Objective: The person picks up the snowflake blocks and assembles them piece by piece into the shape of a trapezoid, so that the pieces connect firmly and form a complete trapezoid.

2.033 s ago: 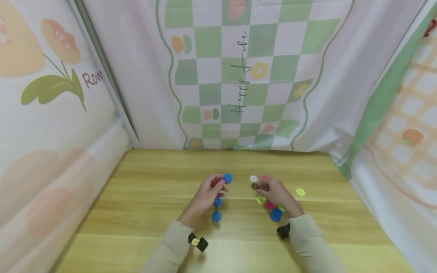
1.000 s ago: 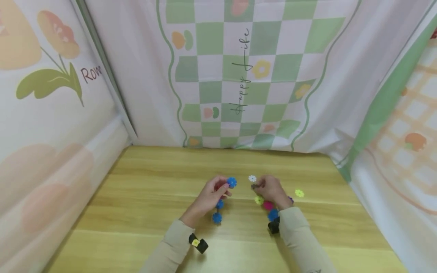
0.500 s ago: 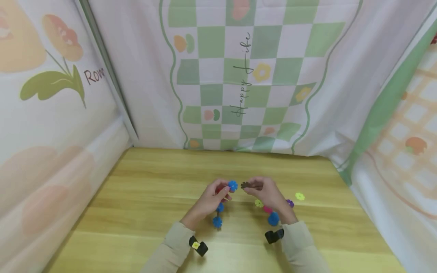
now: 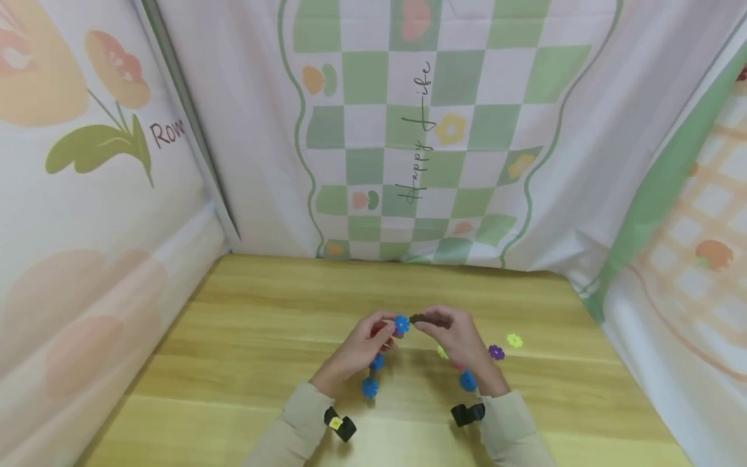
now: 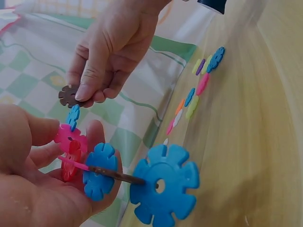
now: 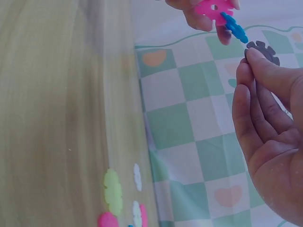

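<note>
My left hand (image 4: 360,344) holds a chain of plastic snowflake discs, gripping it near a pink disc (image 5: 78,139). A small blue disc (image 5: 72,118) sticks out at the chain's upper end. From its other end hang a red disc (image 5: 70,166), a blue disc (image 5: 98,182), a brown disc set edge-on (image 5: 118,175) and a large blue disc (image 5: 177,182). Between thumb and fingers, my right hand (image 4: 461,334) pinches a loose brown snowflake disc (image 5: 67,96). Its rim is right by the small blue disc; I cannot tell whether they touch.
Loose discs lie on the wooden table (image 4: 262,363) under and right of my right hand: a purple disc (image 4: 497,352), a yellow disc (image 4: 514,340), a blue disc (image 4: 467,380) and several others. Printed curtains (image 4: 251,162) stand behind and at both sides.
My right hand has picked up the brown disc from beside the white one and carried it left to the chain's blue end. My left hand has shifted slightly right and nearer with the chain.
</note>
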The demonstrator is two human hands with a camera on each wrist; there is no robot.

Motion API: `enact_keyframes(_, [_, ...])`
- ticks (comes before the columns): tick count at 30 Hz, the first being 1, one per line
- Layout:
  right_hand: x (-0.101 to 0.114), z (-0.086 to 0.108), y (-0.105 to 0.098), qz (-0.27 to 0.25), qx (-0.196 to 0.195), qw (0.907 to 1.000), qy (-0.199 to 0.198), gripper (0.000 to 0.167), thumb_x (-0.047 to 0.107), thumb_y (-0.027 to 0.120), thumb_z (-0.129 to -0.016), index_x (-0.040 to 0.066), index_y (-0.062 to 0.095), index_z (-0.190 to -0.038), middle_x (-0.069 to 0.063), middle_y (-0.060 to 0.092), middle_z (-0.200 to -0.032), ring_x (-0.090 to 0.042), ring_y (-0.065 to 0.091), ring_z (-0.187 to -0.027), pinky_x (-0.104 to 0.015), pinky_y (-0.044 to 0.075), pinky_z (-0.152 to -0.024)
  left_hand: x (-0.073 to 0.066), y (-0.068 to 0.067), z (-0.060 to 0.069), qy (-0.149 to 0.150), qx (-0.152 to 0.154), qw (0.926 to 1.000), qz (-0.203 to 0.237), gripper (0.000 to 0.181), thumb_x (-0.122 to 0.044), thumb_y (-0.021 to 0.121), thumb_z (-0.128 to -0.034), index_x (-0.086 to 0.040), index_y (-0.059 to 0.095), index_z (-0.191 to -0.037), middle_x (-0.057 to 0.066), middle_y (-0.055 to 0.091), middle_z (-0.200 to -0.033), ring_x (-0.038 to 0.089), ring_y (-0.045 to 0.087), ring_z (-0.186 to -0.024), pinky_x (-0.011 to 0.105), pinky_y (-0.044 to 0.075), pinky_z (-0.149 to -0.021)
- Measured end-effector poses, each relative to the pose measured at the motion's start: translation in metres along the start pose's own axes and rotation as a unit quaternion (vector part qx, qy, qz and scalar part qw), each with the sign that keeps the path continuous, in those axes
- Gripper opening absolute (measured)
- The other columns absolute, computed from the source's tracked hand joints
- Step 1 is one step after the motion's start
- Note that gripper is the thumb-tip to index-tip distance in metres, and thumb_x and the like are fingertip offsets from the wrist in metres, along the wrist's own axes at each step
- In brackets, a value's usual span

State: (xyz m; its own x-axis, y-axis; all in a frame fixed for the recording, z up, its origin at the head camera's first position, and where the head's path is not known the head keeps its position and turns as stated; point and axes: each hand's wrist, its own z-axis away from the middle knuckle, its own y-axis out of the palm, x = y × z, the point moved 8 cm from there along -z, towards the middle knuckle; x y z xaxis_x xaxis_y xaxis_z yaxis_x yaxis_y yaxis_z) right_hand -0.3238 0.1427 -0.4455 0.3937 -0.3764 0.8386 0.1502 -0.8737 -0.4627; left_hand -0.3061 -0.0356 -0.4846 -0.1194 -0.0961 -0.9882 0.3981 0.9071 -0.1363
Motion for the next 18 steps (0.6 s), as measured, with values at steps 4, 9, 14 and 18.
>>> enact_keyframes(4, [0.003, -0.001, -0.001, 0.017, 0.002, 0.9998, -0.012, 0.007, 0.013, 0.077, -0.097, 0.012, 0.079, -0.104, -0.007, 0.081, -0.103, -0.014, 0.076, -0.094, -0.023, 0.061, -0.083, -0.002, 0.001, 0.001, 0.002, 0.009, 0.9999, -0.008, 0.033, -0.022, 0.045, -0.115, -0.008, 0.057, -0.142, 0.018, 0.068, -0.124, 0.045, 0.067, -0.113, 0.048, 0.059, -0.102])
enact_keyframes(9, [0.006, -0.001, -0.001, 0.042, 0.008, 0.9986, -0.029, 0.008, 0.009, 0.078, -0.095, 0.015, 0.08, -0.099, -0.004, 0.081, -0.1, -0.018, 0.077, -0.096, -0.025, 0.062, -0.085, -0.003, 0.003, 0.003, 0.007, 0.027, 0.9993, -0.025, 0.034, -0.022, 0.044, -0.1154, -0.006, 0.057, -0.143, 0.018, 0.068, -0.124, 0.046, 0.066, -0.115, 0.041, 0.06, -0.102])
enact_keyframes(14, [0.013, 0.002, -0.003, 0.051, 0.005, 0.9966, -0.064, 0.012, 0.002, 0.078, -0.094, 0.014, 0.081, -0.097, -0.004, 0.08, -0.098, -0.024, 0.077, -0.095, -0.027, 0.062, -0.085, -0.004, 0.005, 0.003, 0.01, 0.032, 0.9987, -0.039, 0.033, -0.02, 0.043, -0.1155, -0.006, 0.058, -0.142, 0.017, 0.068, -0.123, 0.043, 0.067, -0.112, 0.031, 0.059, -0.097])
enact_keyframes(18, [0.017, 0.004, -0.003, 0.066, 0.002, 0.9933, -0.095, 0.016, -0.001, 0.079, -0.091, 0.014, 0.082, -0.097, -0.001, 0.08, -0.095, -0.02, 0.076, -0.091, -0.027, 0.063, -0.084, -0.004, 0.007, 0.003, 0.01, 0.035, 0.9984, -0.043, 0.032, -0.02, 0.044, -0.1153, -0.006, 0.058, -0.141, 0.017, 0.069, -0.122, 0.042, 0.066, -0.111, 0.041, 0.059, -0.099])
